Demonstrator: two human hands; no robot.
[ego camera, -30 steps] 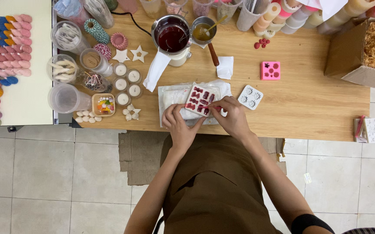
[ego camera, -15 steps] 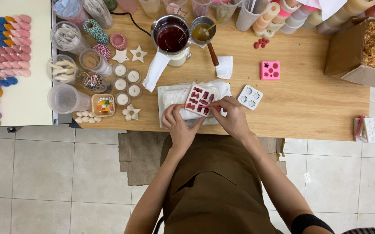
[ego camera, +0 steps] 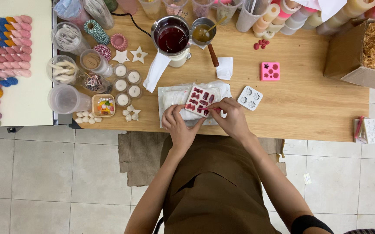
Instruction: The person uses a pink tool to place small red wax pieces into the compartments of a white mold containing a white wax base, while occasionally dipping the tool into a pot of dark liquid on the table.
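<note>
A white silicone mould (ego camera: 199, 99) with several dark red wax shapes in its cavities lies tilted on a clear plastic sheet (ego camera: 170, 96) at the wooden table's near edge. My left hand (ego camera: 178, 125) grips the mould's near-left edge, thumb against its side. My right hand (ego camera: 233, 117) pinches a thin red stick (ego camera: 215, 109), its tip at the mould's near-right corner. Both hands are close together over the plastic sheet.
Behind the mould stand a pot of dark red wax (ego camera: 172, 38) and a small pan of yellow wax (ego camera: 202, 31). A white flower mould (ego camera: 250, 97) and a pink mould (ego camera: 270, 70) lie to the right. Tealights (ego camera: 127, 82), jars and cups sit left; a cardboard box (ego camera: 348, 56) far right.
My right hand has slid the stick's tip from the middle of the mould toward its near-right corner. The left hand and the mould have stayed put.
</note>
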